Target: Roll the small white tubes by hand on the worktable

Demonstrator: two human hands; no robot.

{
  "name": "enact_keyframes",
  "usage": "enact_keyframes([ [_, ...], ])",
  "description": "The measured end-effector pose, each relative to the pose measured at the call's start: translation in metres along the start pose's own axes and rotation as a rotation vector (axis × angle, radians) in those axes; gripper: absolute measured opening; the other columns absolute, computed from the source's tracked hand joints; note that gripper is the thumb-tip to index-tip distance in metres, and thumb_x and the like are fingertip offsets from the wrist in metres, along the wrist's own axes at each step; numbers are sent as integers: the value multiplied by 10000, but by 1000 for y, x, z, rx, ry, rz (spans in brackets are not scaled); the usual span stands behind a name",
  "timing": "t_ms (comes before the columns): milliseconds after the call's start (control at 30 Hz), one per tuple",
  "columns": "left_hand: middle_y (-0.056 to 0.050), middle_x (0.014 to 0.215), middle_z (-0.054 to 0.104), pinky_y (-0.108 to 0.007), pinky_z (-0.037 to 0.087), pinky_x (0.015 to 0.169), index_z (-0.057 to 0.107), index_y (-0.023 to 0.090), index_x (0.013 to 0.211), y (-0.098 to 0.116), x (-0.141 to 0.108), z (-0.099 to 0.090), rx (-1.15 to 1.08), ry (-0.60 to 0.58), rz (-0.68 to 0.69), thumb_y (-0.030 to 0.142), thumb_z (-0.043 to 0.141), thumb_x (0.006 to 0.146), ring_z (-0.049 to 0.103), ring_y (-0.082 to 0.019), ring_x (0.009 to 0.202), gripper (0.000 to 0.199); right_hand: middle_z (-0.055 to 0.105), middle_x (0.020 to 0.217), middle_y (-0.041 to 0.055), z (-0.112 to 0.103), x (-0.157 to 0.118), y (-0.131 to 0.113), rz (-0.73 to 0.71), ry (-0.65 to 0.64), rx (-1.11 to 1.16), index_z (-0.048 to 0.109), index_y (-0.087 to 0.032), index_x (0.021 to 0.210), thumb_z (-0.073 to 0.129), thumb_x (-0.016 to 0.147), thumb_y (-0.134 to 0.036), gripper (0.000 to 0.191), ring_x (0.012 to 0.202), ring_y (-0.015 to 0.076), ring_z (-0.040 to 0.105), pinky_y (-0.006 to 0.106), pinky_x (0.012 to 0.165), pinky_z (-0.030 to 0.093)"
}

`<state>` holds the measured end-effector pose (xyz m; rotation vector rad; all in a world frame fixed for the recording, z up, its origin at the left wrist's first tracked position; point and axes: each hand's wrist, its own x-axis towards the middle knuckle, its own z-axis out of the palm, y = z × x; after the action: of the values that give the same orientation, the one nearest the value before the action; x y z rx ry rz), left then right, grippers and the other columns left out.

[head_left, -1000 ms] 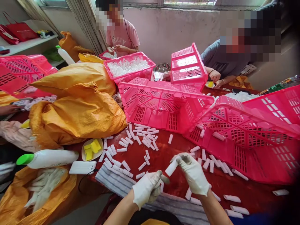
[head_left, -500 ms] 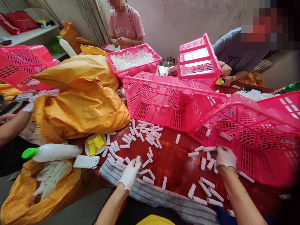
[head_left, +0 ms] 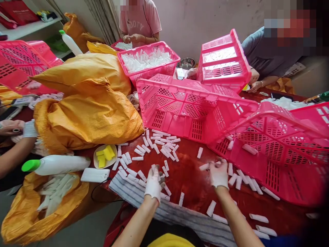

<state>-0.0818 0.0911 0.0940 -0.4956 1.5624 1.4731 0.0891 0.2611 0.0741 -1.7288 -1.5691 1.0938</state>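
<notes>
My left hand, in a white glove with grey fingertips, is closed around a short white tube just above the striped towel's edge. My right hand, also gloved, is closed on another white tube whose end sticks out to the left; its fingertips are slightly blurred. Short white tubes with dark marks lie in a loose group beyond my left hand. Longer white tubes rest on the red table to the right of my right hand.
Pink baskets lie on their sides behind the tubes. A striped towel runs along the near edge. Yellow sponge pieces in a dish, a white bottle and a yellow sack stand left. Other people work around the table.
My right hand has moved left from beside the pink basket, carrying a white tube to the middle of the table. My left hand has shifted slightly right, with its tube still held.
</notes>
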Motion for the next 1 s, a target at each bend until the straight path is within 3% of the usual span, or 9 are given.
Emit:
enact_keyframes([
  [67, 32, 775, 556, -195, 373, 500, 534, 253, 1167, 11, 6, -20, 93, 21, 58, 499, 637, 784, 466, -69, 510, 467, 556, 981, 165, -7, 21, 1, -29, 45, -56, 453, -161, 1093, 547, 759, -355, 398, 1091, 359, 454, 517, 881, 345],
  [133, 10, 800, 593, -212, 385, 526, 564, 214, 1157, 15, 11, -36, 174, 40, 99, 422, 708, 732, 495, -92, 550, 494, 564, 994, 164, 9, 14, 1, -88, -35, -76, 535, -174, 993, 582, 746, -358, 312, 1094, 352, 451, 481, 872, 347],
  [333, -52, 871, 670, -277, 451, 719, 647, 174, 976, 5, 13, -55, 334, 49, 171, 268, 733, 669, 602, -227, 870, 333, 572, 715, 47, 126, -59, -1, -136, -408, -4, 593, -243, 717, 699, 694, -326, 137, 691, 215, 526, 377, 660, 378],
  [467, -63, 1000, 680, -257, 408, 893, 682, 167, 942, 6, 8, -56, 374, -11, 240, 191, 729, 657, 577, -212, 1019, 290, 462, 611, 3, 156, -67, -8, -119, -462, 94, 459, -248, 593, 743, 657, -332, 303, 674, 187, 498, 330, 613, 351],
  [567, -70, 1020, 681, -232, 397, 911, 689, 160, 962, 12, 1, -51, 358, -89, 261, 180, 705, 696, 577, -184, 1013, 267, 458, 628, -18, 140, -65, -19, -73, -499, 191, 466, -249, 689, 661, 736, -435, 274, 623, 164, 502, 304, 570, 363],
  [700, -72, 957, 682, -237, 459, 779, 676, 156, 977, 18, -17, -35, 307, -238, 235, 284, 716, 733, 608, -176, 883, 279, 475, 595, -47, 94, -70, -46, -8, -592, 313, 473, -231, 802, 562, 786, -543, 325, 456, 118, 444, 275, 466, 357],
  [767, -39, 815, 652, -224, 451, 631, 652, 155, 1008, 20, -27, -26, 310, -330, 186, 411, 703, 745, 582, -138, 696, 370, 504, 598, -35, 68, -72, -63, -7, -659, 369, 522, -208, 784, 627, 757, -505, 316, 472, 111, 439, 267, 466, 365],
  [867, 61, 578, 471, -195, 320, 459, 617, 150, 1005, 25, -41, -18, 374, -477, 100, 575, 621, 759, 367, -69, 460, 491, 577, 725, 17, 34, -70, -84, -123, -758, 419, 584, -183, 712, 683, 735, -388, 229, 632, 140, 517, 278, 574, 428],
  [1000, 36, 637, 498, -205, 342, 552, 639, 151, 864, 30, -58, -10, 580, -539, 223, 500, 632, 786, 409, -89, 571, 357, 547, 684, -11, 14, -65, -98, -236, -960, 203, 557, -186, 647, 681, 724, -290, 178, 647, 139, 492, 271, 601, 415],
])
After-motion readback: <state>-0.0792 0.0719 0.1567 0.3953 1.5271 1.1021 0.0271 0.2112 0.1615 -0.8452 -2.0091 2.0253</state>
